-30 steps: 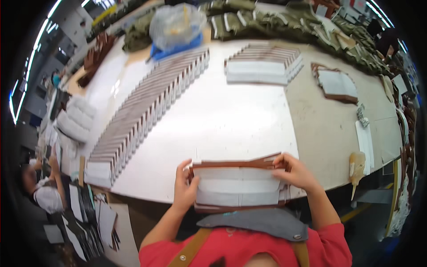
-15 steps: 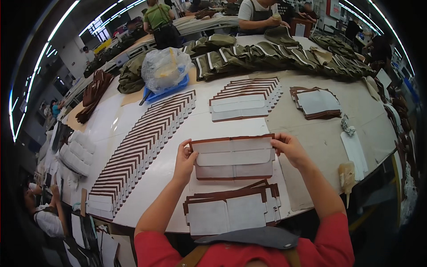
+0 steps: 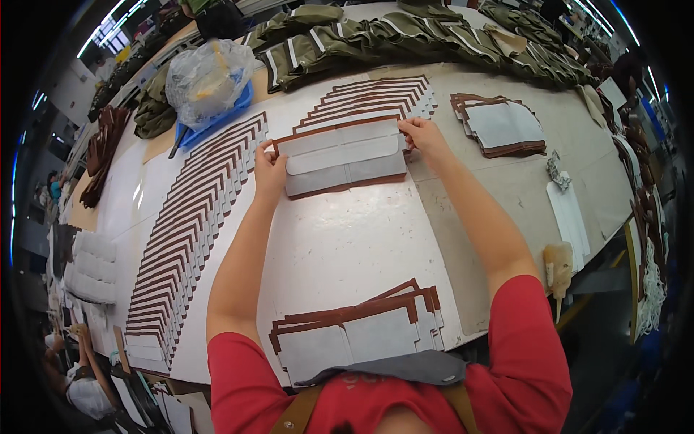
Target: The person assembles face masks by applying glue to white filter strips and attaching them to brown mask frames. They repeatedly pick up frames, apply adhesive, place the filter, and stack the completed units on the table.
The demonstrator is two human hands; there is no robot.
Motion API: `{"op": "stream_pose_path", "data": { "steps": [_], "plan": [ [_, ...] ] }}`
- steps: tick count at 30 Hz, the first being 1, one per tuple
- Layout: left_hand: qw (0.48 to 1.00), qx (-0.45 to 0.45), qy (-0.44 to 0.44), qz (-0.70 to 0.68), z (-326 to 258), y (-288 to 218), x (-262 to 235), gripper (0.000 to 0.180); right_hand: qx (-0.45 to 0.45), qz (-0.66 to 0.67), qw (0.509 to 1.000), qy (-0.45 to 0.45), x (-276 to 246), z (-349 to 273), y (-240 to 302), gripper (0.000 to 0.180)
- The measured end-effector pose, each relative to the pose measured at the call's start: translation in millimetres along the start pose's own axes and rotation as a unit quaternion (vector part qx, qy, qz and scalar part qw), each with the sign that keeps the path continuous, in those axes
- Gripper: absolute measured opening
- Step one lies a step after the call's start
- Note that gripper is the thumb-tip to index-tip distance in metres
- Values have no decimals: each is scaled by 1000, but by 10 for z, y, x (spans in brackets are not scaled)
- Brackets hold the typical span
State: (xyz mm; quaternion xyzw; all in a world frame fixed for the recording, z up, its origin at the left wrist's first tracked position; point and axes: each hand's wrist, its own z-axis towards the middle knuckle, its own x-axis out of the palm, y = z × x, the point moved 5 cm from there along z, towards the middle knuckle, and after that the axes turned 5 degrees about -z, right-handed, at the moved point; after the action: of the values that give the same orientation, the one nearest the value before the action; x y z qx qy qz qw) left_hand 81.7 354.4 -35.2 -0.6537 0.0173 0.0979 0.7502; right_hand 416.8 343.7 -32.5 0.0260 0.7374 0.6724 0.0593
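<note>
Stretched between my two hands is a flat brown-edged panel with white backing and a long rounded flap piece across it. My left hand pinches its upper left corner. The upper right corner is gripped by the fingers of my right hand. Directly behind it, partly covered, lies a fanned row of similar panels. A longer overlapping row of panels runs down the table on the left. Close to my body sits a loose stack of white-backed brown pieces.
A blue tray under a clear plastic bag stands at the far left. Olive-green pieces line the back. On the right are another brown-edged stack, a white strip and an amber squeeze bottle. Another person works at lower left.
Both hands have carried the panel away from my body and slightly left, up to the front of the far fanned row. The near stack stays on the table.
</note>
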Motion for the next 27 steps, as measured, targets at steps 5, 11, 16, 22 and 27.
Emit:
{"op": "stream_pose_path", "data": {
  "steps": [5, 11, 16, 22, 27],
  "plan": [
    [985, 45, -11, 165, 288, 93, 96, 48, -28, -218, 972, -87, -78, 374, -23, 22],
    [971, 49, -16, 232, 230, -10, 177, 48, -39, -313, 942, -113, -118, 460, -93, 25],
    [964, 61, -6, 259, 234, -54, 158, 48, -37, -326, 937, -119, -105, 499, -82, 26],
    [946, 59, -13, 318, 224, -83, 162, 48, -84, -413, 901, -101, -4, 411, -6, 25],
    [906, 170, -52, 385, 241, -111, 133, 41, -137, -543, 821, -110, 81, 247, 122, 24]
  ]
}}
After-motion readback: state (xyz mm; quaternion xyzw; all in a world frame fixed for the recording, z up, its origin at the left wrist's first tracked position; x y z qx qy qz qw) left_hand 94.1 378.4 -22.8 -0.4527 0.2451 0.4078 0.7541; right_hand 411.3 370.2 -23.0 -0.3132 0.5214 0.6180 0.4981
